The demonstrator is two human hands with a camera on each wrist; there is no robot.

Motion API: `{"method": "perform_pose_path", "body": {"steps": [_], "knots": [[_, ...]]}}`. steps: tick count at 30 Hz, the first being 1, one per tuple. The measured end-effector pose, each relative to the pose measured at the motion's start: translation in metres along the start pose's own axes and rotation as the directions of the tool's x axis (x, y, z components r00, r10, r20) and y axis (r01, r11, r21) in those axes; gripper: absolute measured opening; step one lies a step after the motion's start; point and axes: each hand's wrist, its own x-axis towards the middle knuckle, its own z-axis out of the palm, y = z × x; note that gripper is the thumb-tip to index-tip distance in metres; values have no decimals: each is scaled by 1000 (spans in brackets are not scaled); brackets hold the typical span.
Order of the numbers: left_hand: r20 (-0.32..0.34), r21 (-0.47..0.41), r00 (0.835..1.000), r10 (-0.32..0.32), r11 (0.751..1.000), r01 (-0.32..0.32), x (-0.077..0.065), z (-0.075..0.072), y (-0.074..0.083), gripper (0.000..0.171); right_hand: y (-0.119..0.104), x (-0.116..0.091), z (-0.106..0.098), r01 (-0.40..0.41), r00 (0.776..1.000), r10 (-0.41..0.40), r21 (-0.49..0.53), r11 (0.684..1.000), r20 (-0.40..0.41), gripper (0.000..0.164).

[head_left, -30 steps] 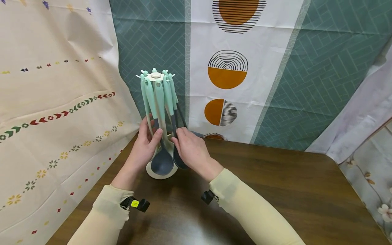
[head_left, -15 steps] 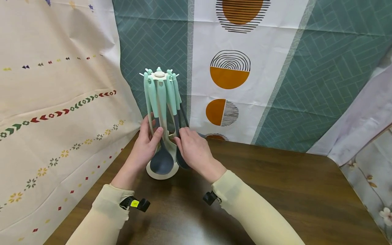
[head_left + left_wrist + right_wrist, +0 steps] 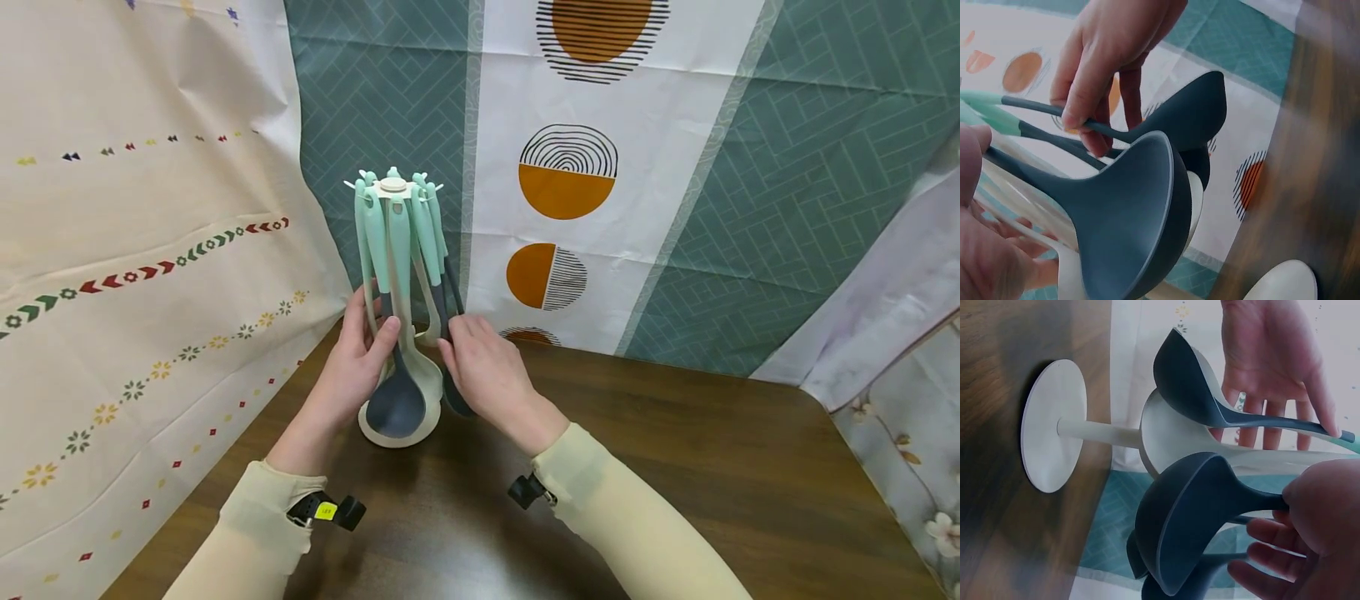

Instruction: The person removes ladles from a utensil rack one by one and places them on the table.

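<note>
A cream stand (image 3: 393,185) holds several utensils hanging by mint handles. In the head view, my left hand (image 3: 347,364) is at the stand's left, its thumb on the neck of the front dark grey ladle (image 3: 397,406) and its fingers behind the utensils. The right wrist view shows those fingers mostly straight. At the right side, my right hand (image 3: 491,367) pinches the neck of another dark grey ladle (image 3: 1191,519) between thumb and fingers. A cream utensil (image 3: 425,371) hangs between the two ladles. Further dark heads (image 3: 1191,581) hang behind, partly hidden.
The stand's round cream base (image 3: 1054,428) rests on a brown wooden table (image 3: 645,467). A patterned cream cloth (image 3: 150,333) hangs close at the left. Behind stands a green and white curtain (image 3: 570,275). A pale cloth (image 3: 900,258) hangs at the right.
My right hand has moved slightly right with its ladle, and more of the cream utensil shows between the ladles. The left hand keeps its place beside the stand. The head view has shifted a little.
</note>
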Motion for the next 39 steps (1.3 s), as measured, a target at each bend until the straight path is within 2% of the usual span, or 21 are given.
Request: {"method": "perform_pose_path", "body": {"steps": [9, 18, 24, 34, 37, 39], "knots": [[-21, 49, 1000, -8, 999, 9, -7, 14, 8, 78, 7, -9, -6, -25, 1000, 24, 21, 999, 18, 21], [-43, 26, 999, -27, 999, 28, -11, 11, 11, 76, 4, -6, -5, 5, 1000, -5, 43, 999, 4, 20], [-58, 77, 998, -37, 996, 42, -17, 11, 14, 79, 4, -7, -6, 30, 999, -29, 23, 999, -26, 19], [-49, 85, 997, 62, 995, -57, -20, 26, 17, 76, 14, -22, -19, -37, 999, 37, 7, 999, -2, 20], [-63, 133, 994, 91, 988, -82, -20, 26, 16, 66, 16, -25, -21, -53, 999, 53, 14, 999, 5, 20], [-109, 200, 987, 122, 975, -99, -19, 27, 16, 58, 18, -28, -22, -55, 998, 55, 21, 998, 7, 20]]}}
